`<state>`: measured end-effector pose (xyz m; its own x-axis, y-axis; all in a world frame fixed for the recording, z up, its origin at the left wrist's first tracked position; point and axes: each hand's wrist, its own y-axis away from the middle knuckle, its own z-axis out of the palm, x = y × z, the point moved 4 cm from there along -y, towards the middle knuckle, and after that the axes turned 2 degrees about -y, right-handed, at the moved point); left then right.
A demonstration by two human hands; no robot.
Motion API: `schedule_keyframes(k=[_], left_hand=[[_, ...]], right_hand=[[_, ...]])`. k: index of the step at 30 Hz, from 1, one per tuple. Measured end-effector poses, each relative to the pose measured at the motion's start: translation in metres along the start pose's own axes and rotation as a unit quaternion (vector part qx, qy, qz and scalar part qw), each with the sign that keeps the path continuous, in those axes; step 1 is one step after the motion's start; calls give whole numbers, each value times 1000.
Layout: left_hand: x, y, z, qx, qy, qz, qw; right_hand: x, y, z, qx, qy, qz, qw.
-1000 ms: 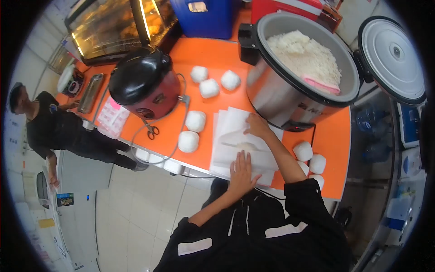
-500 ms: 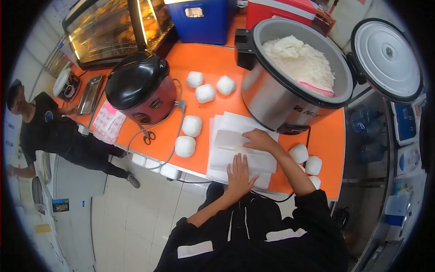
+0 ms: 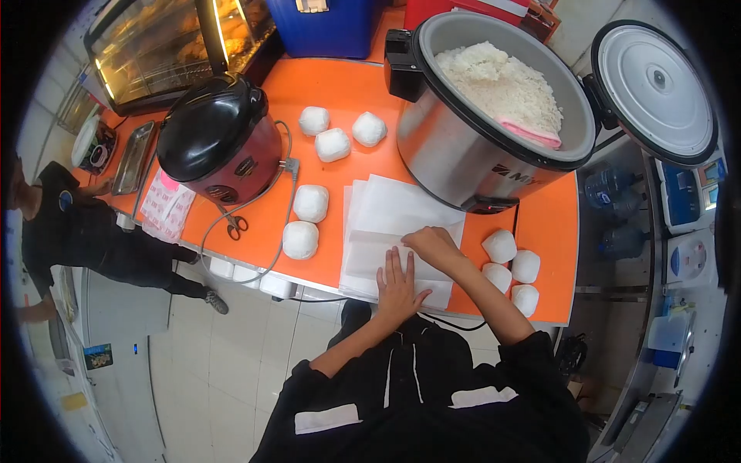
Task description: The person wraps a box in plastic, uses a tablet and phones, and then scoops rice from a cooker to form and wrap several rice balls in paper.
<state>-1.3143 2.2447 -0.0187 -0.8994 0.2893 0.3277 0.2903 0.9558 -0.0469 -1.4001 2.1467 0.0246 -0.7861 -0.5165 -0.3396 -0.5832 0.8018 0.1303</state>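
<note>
A stack of white paper sheets (image 3: 401, 193) lies at the front of the orange table. My left hand (image 3: 397, 287) is flat on the stack's near part, fingers stretched out. Just to its right, my right hand (image 3: 434, 248) has its fingers curled together at the edge of a folded flap of the top sheet. White wrapped balls stand close by: a pair including one ball (image 3: 300, 240) left of the paper, three around another (image 3: 333, 145) farther back, and several near a ball (image 3: 526, 266) on the right.
A large open cooker (image 3: 463, 154) full of rice (image 3: 502, 85) stands behind the paper, a pink cloth (image 3: 531, 135) inside. Left are a smaller black-lidded cooker (image 3: 212, 139), its cord, and scissors (image 3: 235, 224). A person (image 3: 77, 224) stands at the far left beside a metal tray (image 3: 134, 158).
The view has shifted, so the table sits slightly higher and farther left. My right hand's fingers have drawn together, and the paper flap under my hands lies flatter. My left hand stays on the paper.
</note>
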Motion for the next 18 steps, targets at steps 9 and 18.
schedule_keyframes(k=[9,18], left_hand=[[-16,5,20,-38,-4,40,998],[-47,9,-34,226,153,192,943]], right_hand=[[-40,44,47,132,29,42,990],[-83,72,53,229,-44,129,964]])
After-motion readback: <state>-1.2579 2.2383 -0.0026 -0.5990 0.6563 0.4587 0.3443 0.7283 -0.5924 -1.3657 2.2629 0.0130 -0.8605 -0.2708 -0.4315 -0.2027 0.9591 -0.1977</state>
